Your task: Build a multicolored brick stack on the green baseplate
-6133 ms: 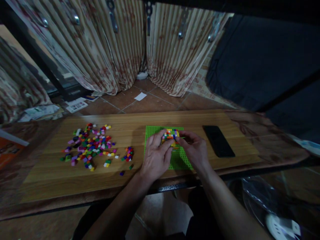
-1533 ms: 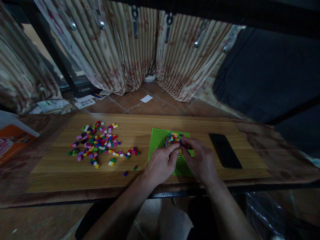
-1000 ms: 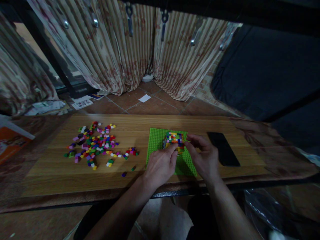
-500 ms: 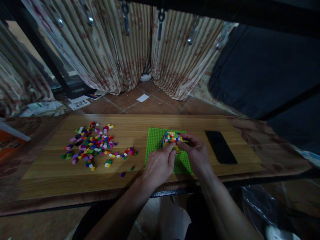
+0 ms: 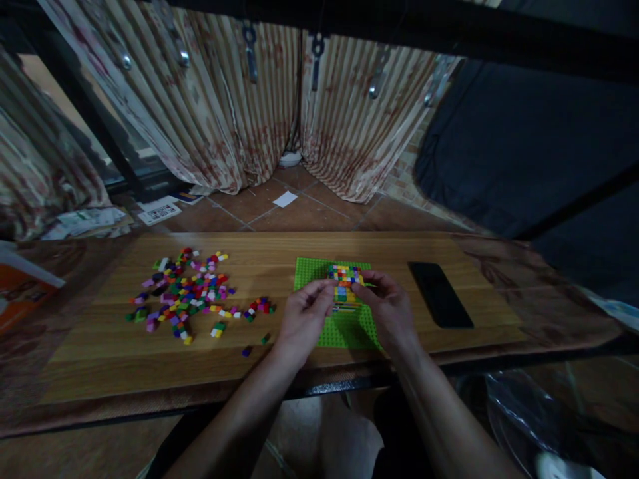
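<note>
A block built of many-coloured toy bricks (image 5: pixel 345 293) stands on the green studded baseplate (image 5: pixel 344 338). My left hand (image 5: pixel 307 319) is at the block's left side, its thumb and fingers closed together against the edge. From the right, my right hand (image 5: pixel 389 307) grips the same block, with its thumb at the front and its fingers along the far right side. Whether a loose small brick sits between the left fingertips is too small to tell. Part of the block's right side is hidden behind the right fingers.
Loose toy bricks (image 5: pixel 187 289) lie heaped on the left of the wooden board (image 5: pixel 399 251), a few straying toward the baseplate. A black phone (image 5: pixel 440 295) rests to the right. Striped curtains (image 5: pixel 259 113) hang beyond the board.
My left hand has drawn back leftward from the block's front to its left edge, uncovering the front face. The right hand has stayed almost in place.
</note>
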`<state>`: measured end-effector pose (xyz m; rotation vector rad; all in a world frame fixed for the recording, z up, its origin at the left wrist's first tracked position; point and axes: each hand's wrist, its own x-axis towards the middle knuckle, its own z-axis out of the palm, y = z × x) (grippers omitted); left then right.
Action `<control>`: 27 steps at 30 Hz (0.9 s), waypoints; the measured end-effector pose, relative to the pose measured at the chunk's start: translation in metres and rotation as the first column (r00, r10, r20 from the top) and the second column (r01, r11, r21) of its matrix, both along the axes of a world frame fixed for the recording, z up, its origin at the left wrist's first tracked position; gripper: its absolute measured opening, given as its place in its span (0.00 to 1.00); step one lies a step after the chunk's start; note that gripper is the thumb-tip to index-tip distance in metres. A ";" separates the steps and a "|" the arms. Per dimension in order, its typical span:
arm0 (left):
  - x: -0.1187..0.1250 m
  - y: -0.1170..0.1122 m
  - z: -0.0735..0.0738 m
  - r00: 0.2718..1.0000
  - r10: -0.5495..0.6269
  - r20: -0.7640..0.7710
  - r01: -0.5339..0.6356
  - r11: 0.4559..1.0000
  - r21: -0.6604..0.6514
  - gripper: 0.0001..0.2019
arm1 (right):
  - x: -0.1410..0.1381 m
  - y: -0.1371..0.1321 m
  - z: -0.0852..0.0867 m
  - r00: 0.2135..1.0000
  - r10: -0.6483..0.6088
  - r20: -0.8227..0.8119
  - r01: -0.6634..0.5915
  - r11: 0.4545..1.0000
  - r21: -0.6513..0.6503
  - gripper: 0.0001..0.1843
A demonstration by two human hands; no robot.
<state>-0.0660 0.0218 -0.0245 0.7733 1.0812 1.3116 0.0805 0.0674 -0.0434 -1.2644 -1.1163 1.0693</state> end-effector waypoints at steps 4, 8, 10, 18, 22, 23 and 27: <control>-0.012 0.001 0.012 0.883 0.016 0.470 0.053 0.989 -0.135 0.16 | 0.002 -0.007 0.008 0.990 -0.120 0.075 0.104 0.976 0.193 0.15; -0.020 0.000 0.018 0.772 -0.026 0.635 0.142 0.981 -0.132 0.22 | -0.008 -0.021 0.018 0.939 -0.101 0.327 -0.066 0.884 0.462 0.06; -0.021 0.000 0.019 0.740 -0.063 0.670 0.178 0.979 -0.104 0.24 | -0.014 -0.027 0.021 0.886 -0.021 0.463 -0.234 0.842 0.486 0.09; -0.022 -0.003 0.020 0.724 -0.148 0.673 0.228 0.973 -0.033 0.25 | -0.024 -0.028 0.020 0.692 -0.031 0.721 -0.455 0.756 0.470 0.12; -0.022 -0.004 0.019 0.727 -0.157 0.669 0.231 0.973 -0.023 0.25 | -0.024 -0.028 0.019 0.697 -0.044 0.716 -0.456 0.743 0.490 0.10; -0.021 -0.003 0.019 0.735 -0.147 0.662 0.223 0.974 -0.031 0.24 | -0.024 -0.028 0.018 0.711 -0.050 0.702 -0.445 0.741 0.503 0.10; -0.020 -0.002 0.012 0.851 -0.064 0.522 0.132 0.987 -0.094 0.18 | -0.017 -0.024 0.016 0.772 -0.080 0.631 -0.359 0.764 0.536 0.09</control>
